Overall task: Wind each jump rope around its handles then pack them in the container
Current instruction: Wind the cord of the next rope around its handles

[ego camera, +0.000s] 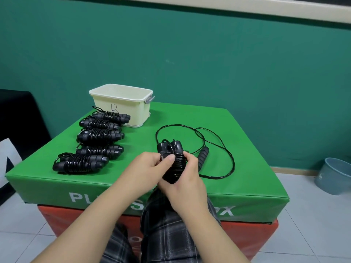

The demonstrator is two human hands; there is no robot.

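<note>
Both hands hold one black jump rope [173,162] whose cord is coiled around its paired handles, over the near edge of the green mat. My right hand [187,176] grips the bundle from below and the right. My left hand [152,164] pinches the cord near the handle tops. Another jump rope [203,154] lies unwound to the right, its cord looping across the mat. Several wound jump ropes [95,145] lie in a row on the left. A cream container [121,104] stands at the far left corner; its inside is not visible.
The green mat [237,186] rests on a red block [262,238]. A blue-grey bucket [334,175] stands on the tiled floor at right. A black object [20,118] sits left of the mat. My plaid-clad legs [167,234] are below the hands.
</note>
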